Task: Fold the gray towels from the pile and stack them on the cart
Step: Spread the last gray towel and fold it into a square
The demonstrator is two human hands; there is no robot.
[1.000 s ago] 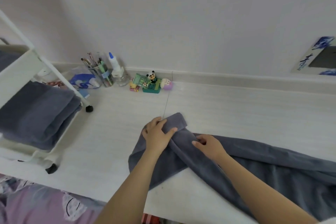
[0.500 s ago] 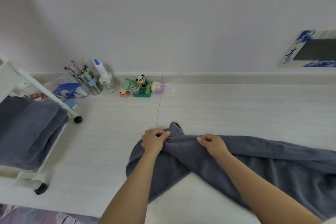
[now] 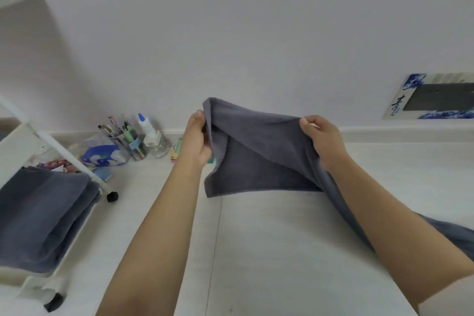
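Towel [image 3: 259,151]: gray, lifted above the counter [image 3: 282,251], right of the cart [image 3: 64,146]
Left hand [image 3: 196,142]: pinches its left corner
Right hand [image 3: 322,140]: grips its top edge
Cart: folded towels [image 3: 41,213] on its shelf

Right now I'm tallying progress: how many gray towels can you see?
At least 2: one towel held up by the left hand and right hand; folded towels on the cart, whose layers I cannot separate.

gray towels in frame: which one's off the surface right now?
The towel held up between left hand and right hand; the folded towels lie stacked on the cart.
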